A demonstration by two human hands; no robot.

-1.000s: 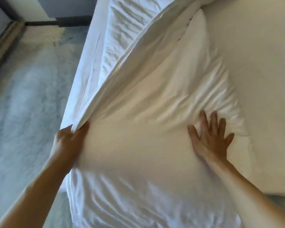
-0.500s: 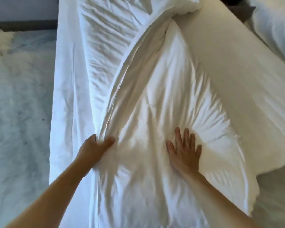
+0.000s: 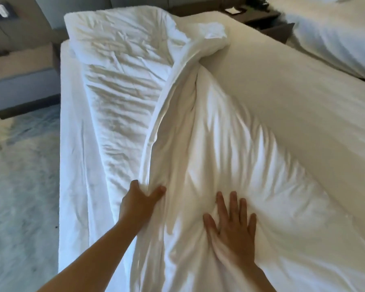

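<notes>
head view: left hand (image 3: 138, 204) grips duvet (image 3: 230, 144) fold; right hand (image 3: 232, 226) presses flat beside it.

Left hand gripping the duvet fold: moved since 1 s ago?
Yes. The left hand, gripping the duvet fold, has shifted right, from the left edge of the mattress inward toward the right hand.

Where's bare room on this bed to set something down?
The widest free patch is the smooth sheet right of the duvet, up to the bed's right edge. A narrow strip runs between the duvet and the left edge. The middle is crowded: left hand grips the duvet, right hand presses it flat.
</notes>
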